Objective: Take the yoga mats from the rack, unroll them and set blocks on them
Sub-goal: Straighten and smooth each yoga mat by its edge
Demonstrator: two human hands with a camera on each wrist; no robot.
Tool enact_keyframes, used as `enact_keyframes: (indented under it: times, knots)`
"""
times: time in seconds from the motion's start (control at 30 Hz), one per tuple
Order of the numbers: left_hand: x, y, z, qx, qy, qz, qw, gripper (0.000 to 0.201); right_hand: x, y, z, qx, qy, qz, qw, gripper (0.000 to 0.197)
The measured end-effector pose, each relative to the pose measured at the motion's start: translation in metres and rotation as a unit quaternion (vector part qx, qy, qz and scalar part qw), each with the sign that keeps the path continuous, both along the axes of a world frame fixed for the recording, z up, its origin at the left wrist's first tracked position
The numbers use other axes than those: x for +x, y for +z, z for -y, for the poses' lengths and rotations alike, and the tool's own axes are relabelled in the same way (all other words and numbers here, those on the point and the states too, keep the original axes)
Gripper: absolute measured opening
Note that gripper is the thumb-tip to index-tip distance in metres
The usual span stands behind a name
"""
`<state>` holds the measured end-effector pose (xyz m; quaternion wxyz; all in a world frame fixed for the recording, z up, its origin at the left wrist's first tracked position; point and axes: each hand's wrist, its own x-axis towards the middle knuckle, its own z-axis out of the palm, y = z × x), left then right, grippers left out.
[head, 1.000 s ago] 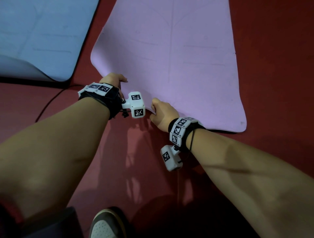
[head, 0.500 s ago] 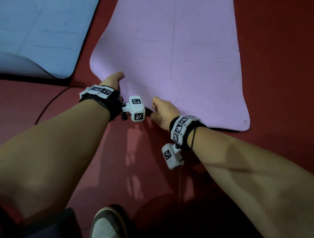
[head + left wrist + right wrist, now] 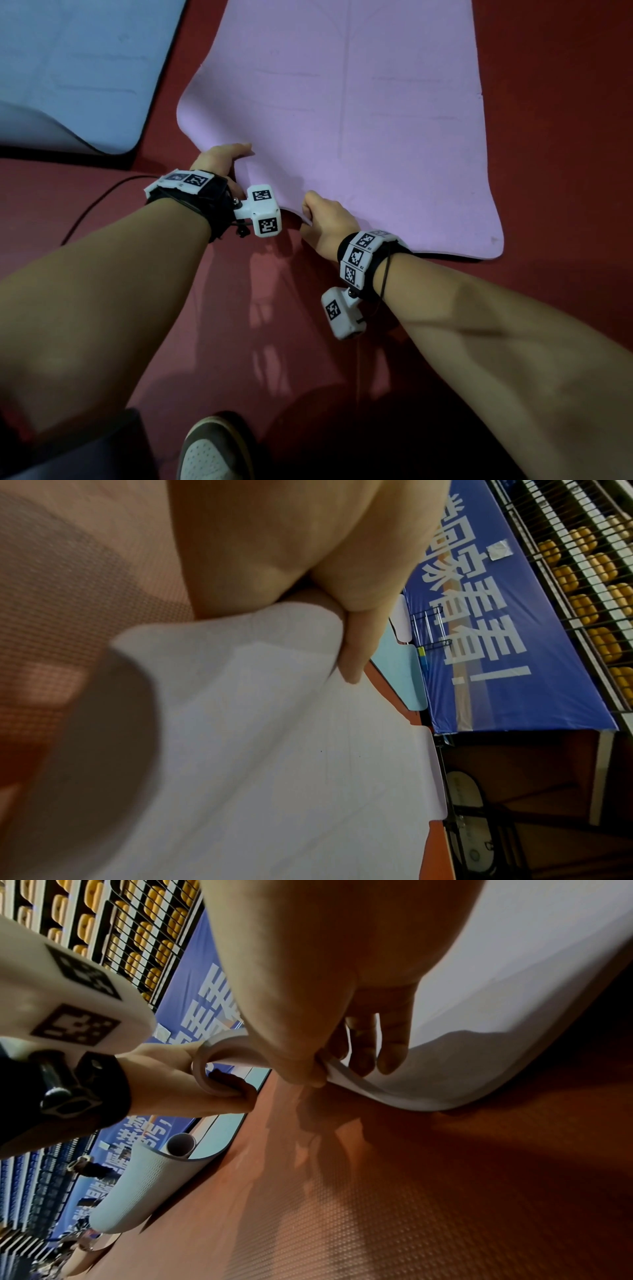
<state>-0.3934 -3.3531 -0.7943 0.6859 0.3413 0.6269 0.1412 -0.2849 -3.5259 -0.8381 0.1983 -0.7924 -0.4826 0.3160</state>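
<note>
Your pink mat (image 3: 359, 120) lies unrolled on the red floor (image 3: 565, 102), its near edge lifted. Your left hand (image 3: 219, 161) grips the curled near-left corner; your right hand (image 3: 325, 222) pinches the edge just beside it. Both arms reach forward and down. Release now and that corner may curl back; pull unevenly and the mat may skew toward the blue mat (image 3: 85, 68).
</note>
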Motion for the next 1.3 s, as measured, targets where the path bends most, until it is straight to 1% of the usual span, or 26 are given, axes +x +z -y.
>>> enact_keyframes:
  times: [0.1, 0.17, 0.2, 0.27, 0.3, 0.37, 0.4, 0.47, 0.5, 0.53, 0.57, 0.6, 0.63, 0.67, 0.7, 0.73, 0.8, 0.83, 0.93, 1.03, 1.1, 1.17, 1.2, 1.23, 1.27, 1.3]
  knots:
    - [-0.002, -0.033, -0.028, 0.002, -0.012, -0.056, 0.998, 0.061, 0.000, -0.003, 0.000, 0.002, 0.004, -0.007, 1.000, 0.019]
    - [-0.005, -0.073, -0.057, 0.016, 0.000, -0.062, 0.998, 0.072, -0.001, -0.004, 0.000, 0.005, 0.005, -0.006, 1.000, 0.019]
    - [-0.008, -0.082, -0.061, 0.019, 0.006, -0.063, 0.998, 0.081, -0.001, -0.004, 0.001, 0.010, 0.010, -0.003, 1.000, 0.019]
    - [-0.013, -0.079, -0.052, 0.026, 0.014, -0.084, 0.996, 0.110, -0.003, -0.005, 0.006, 0.023, 0.029, 0.000, 0.999, 0.022]
    - [-0.015, -0.077, -0.047, 0.045, 0.022, -0.097, 0.994, 0.115, -0.005, -0.007, 0.010, 0.030, 0.042, 0.003, 0.999, 0.022]
    - [-0.024, -0.079, -0.045, 0.084, 0.047, -0.142, 0.985, 0.111, -0.008, -0.014, 0.017, 0.036, 0.069, 0.017, 0.997, 0.022]
    - [-0.029, -0.085, -0.047, 0.101, 0.072, -0.174, 0.977, 0.114, -0.009, -0.019, 0.020, 0.039, 0.082, 0.027, 0.995, 0.022]
    - [-0.035, -0.073, -0.031, 0.135, 0.064, -0.262, 0.954, 0.127, -0.010, -0.030, 0.026, 0.048, 0.104, 0.065, 0.991, 0.023]
    - [-0.035, -0.055, -0.013, 0.144, 0.027, -0.295, 0.944, 0.124, -0.011, -0.035, 0.028, 0.054, 0.112, 0.090, 0.988, 0.023]
    - [-0.030, -0.031, 0.009, 0.139, -0.025, -0.291, 0.946, 0.108, -0.010, -0.038, 0.030, 0.068, 0.117, 0.113, 0.984, 0.023]
    - [-0.028, -0.023, 0.023, 0.123, -0.089, -0.286, 0.946, 0.084, -0.009, -0.041, 0.032, 0.086, 0.119, 0.132, 0.980, 0.023]
    - [-0.025, -0.026, 0.031, 0.120, -0.126, -0.303, 0.937, 0.067, -0.007, -0.043, 0.034, 0.104, 0.117, 0.150, 0.976, 0.022]
    - [-0.025, -0.032, 0.038, 0.144, -0.146, -0.361, 0.910, 0.064, -0.004, -0.044, 0.037, 0.113, 0.112, 0.171, 0.972, 0.021]
    - [-0.026, -0.036, 0.043, 0.190, -0.162, -0.426, 0.869, 0.068, 0.000, -0.046, 0.039, 0.118, 0.102, 0.191, 0.969, 0.021]
    - [-0.029, -0.044, 0.045, 0.231, -0.203, -0.466, 0.829, 0.071, 0.004, -0.047, 0.042, 0.118, 0.088, 0.207, 0.967, 0.022]
    - [-0.030, -0.053, 0.048, 0.252, -0.249, -0.475, 0.806, 0.070, 0.008, -0.049, 0.046, 0.112, 0.076, 0.216, 0.967, 0.024]
    - [-0.031, -0.074, 0.056, 0.235, -0.361, -0.457, 0.778, 0.065, 0.014, -0.052, 0.053, 0.093, 0.068, 0.220, 0.969, 0.032]
    - [-0.031, -0.080, 0.062, 0.225, -0.391, -0.457, 0.766, 0.065, 0.016, -0.053, 0.055, 0.085, 0.070, 0.218, 0.970, 0.036]
    - [-0.020, -0.080, 0.072, 0.221, -0.402, -0.475, 0.751, 0.065, 0.016, -0.052, 0.054, 0.061, 0.078, 0.204, 0.974, 0.042]
    - [-0.007, -0.077, 0.071, 0.220, -0.426, -0.503, 0.719, 0.066, 0.018, -0.050, 0.050, 0.041, 0.081, 0.193, 0.977, 0.045]
    - [-0.003, -0.077, 0.073, 0.246, -0.438, -0.499, 0.706, 0.067, 0.024, -0.048, 0.048, 0.004, 0.105, 0.177, 0.979, 0.057]
    - [0.002, -0.076, 0.080, 0.298, -0.473, -0.506, 0.657, 0.059, 0.032, -0.043, 0.049, -0.039, 0.148, 0.162, 0.975, 0.076]
    - [0.004, -0.074, 0.082, 0.318, -0.490, -0.508, 0.633, 0.056, 0.037, -0.041, 0.050, -0.051, 0.172, 0.167, 0.969, 0.083]
    - [0.008, -0.069, 0.085, 0.339, -0.499, -0.507, 0.616, 0.055, 0.042, -0.038, 0.053, -0.058, 0.194, 0.184, 0.962, 0.086]
    - [0.011, -0.066, 0.086, 0.350, -0.506, -0.498, 0.611, 0.055, 0.048, -0.036, 0.055, -0.062, 0.213, 0.208, 0.953, 0.087]
    - [0.013, -0.065, 0.087, 0.353, -0.516, -0.482, 0.614, 0.056, 0.053, -0.034, 0.059, -0.067, 0.221, 0.235, 0.944, 0.086]
